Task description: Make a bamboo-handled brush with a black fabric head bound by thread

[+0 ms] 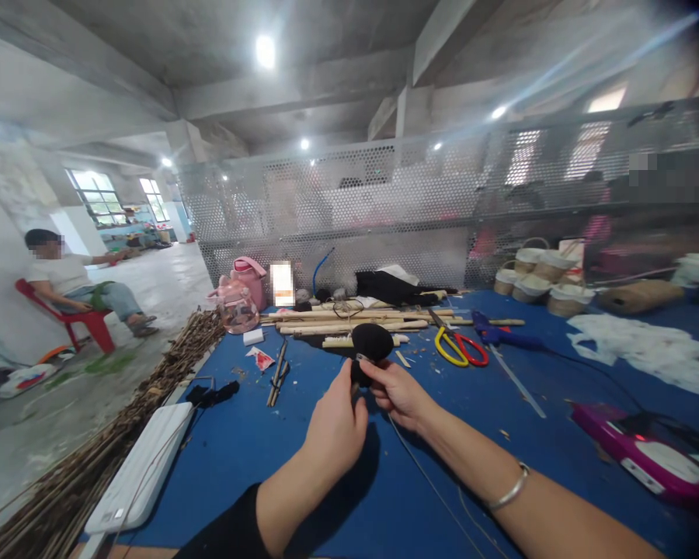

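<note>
In the middle of the head view, both hands meet at a black rounded piece, wider at the top with a smaller black part below; its kind is unclear. My left hand is closed round its lower left side. My right hand pinches it from the right with thumb and fingers. A thin wire or cord trails from below my hands toward the front edge. Just behind lie pale wooden sticks, and to the right scissors with yellow and red handles.
On the blue table are a blue glue gun, a purple power strip, white plastic, small baskets and a white power bank. Dry stalks line the left edge. A person sits beyond.
</note>
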